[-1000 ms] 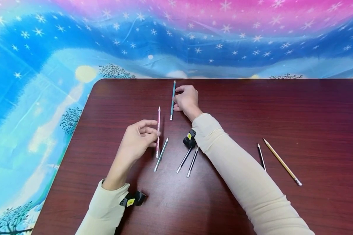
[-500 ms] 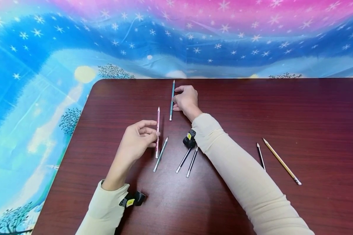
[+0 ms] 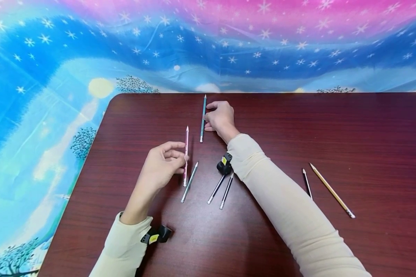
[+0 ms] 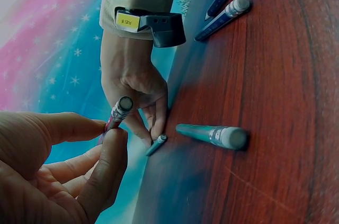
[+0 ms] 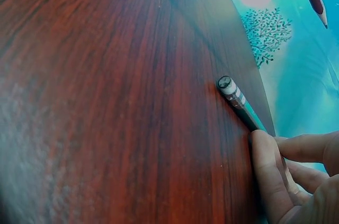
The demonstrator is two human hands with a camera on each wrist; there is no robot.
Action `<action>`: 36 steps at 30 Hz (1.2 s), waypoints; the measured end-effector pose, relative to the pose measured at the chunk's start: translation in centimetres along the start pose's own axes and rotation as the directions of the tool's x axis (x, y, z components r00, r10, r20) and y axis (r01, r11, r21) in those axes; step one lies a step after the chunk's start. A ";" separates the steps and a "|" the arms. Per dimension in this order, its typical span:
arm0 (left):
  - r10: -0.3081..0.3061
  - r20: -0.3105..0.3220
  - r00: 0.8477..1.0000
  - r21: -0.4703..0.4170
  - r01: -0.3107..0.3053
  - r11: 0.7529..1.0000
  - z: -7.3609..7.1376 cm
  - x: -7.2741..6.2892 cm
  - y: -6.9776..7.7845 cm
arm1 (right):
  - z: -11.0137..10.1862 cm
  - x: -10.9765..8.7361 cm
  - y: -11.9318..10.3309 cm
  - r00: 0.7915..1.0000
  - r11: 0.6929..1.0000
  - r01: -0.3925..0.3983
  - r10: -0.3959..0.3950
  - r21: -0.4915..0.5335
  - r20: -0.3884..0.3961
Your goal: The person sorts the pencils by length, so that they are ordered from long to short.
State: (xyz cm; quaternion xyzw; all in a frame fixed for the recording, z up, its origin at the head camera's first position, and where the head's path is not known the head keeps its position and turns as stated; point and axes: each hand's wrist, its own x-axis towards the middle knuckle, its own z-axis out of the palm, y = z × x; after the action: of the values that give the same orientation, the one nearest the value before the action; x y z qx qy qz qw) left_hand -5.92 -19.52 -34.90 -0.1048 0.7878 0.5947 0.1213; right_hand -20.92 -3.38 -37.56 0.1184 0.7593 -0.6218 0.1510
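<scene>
My left hand (image 3: 162, 163) pinches a pink pencil (image 3: 186, 144) between thumb and fingers, its tip pointing away from me. The left wrist view shows this pencil's eraser end (image 4: 124, 104) raised off the table. At the far table edge, my right hand (image 3: 220, 118) pinches a teal pencil (image 3: 203, 115) by its middle. That pencil's eraser end (image 5: 226, 84) lies on the wood in the right wrist view. A green pencil (image 3: 190, 182) rests on the table just right of the pink one.
Two dark pencils (image 3: 216, 189) lie side by side near the middle of the brown table (image 3: 263, 242), partly under the right wrist camera. Farther right lie a dark pencil (image 3: 307, 182), partly behind the sleeve, and a yellow pencil (image 3: 332, 190). A printed cloth (image 3: 228, 46) hangs behind.
</scene>
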 end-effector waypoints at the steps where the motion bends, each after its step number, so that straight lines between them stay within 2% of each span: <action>1: 0.000 0.001 1.000 0.001 0.000 1.000 0.0 0.0 0.0 | -0.1 0.0 0.0 1.000 1.000 -0.001 0.001 0.002 0.002; 10: -0.014 -0.007 1.000 0.014 0.014 1.000 -0.2 0.4 -0.4 | -0.1 -0.2 -0.1 1.000 1.000 -0.009 0.009 0.005 0.024; 14: -0.013 -0.006 1.000 0.007 0.013 1.000 -0.3 1.1 -0.7 | -0.1 -0.2 -0.1 0.999 1.000 -0.003 0.002 0.014 0.034; 21: -0.009 0.001 1.000 0.006 0.009 1.000 -0.1 3.6 -0.5 | -0.7 -0.1 0.0 0.999 0.999 -0.009 0.007 0.040 0.050; 29: -0.015 0.027 1.000 -0.076 0.017 0.997 0.8 6.5 1.4 | -1.4 -0.2 -0.2 0.994 0.998 -0.041 0.037 0.040 0.106; 36: 0.000 0.021 1.000 -0.072 0.001 0.997 1.7 8.3 2.5 | -2.5 -1.1 -0.5 0.988 0.998 -0.062 0.061 0.008 0.139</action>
State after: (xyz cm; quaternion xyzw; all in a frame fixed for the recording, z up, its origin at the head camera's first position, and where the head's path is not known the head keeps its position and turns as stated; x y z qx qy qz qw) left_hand -14.46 -17.39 -35.68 -0.1032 0.7643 0.6239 0.1258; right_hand -20.31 -1.06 -36.23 0.0992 0.7392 -0.6282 0.2218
